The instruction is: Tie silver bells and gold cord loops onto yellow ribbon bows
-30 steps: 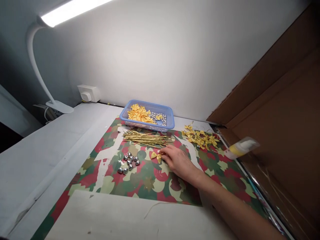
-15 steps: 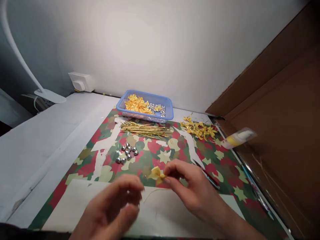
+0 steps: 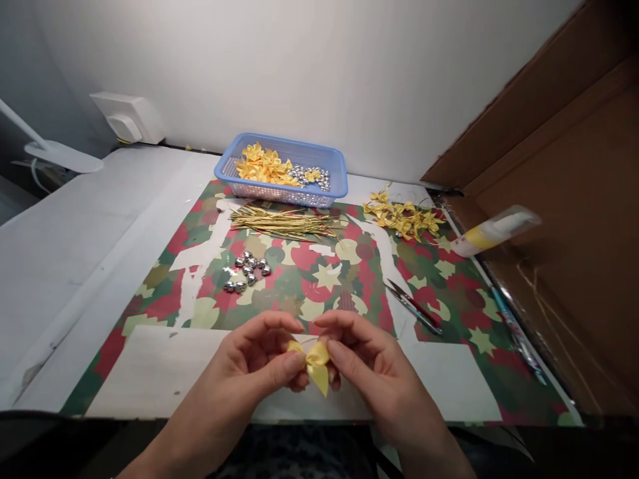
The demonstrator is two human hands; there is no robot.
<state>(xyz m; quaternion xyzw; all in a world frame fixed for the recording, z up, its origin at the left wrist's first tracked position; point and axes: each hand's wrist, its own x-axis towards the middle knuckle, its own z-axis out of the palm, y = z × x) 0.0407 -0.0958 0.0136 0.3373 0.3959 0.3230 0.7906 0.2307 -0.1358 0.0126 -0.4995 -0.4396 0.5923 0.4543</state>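
A small yellow ribbon bow (image 3: pixel 317 362) is pinched between my two hands, just above the near edge of the table. My left hand (image 3: pixel 259 372) grips its left side with thumb and fingers. On the other side, my right hand (image 3: pixel 367 366) holds the bow between thumb and fingertips. A thin, pale strand arcs behind the bow between the hands. Beyond them lie several silver jingle bells (image 3: pixel 248 269) in a loose cluster. Farther back is a bundle of gold twist ties (image 3: pixel 282 221).
A blue basket (image 3: pixel 279 195) at the back contains yellow bows and silver bells. More bows (image 3: pixel 404 216) are piled at the right, near a clear bottle (image 3: pixel 492 231) with a yellow band. Thread snips (image 3: pixel 413 307) lie right of my hands. A cardboard wall (image 3: pixel 559 166) borders the right side.
My left hand has moved right and closed on the bow, which only my right hand held before. Both hands are now together, and the view has tilted downward.
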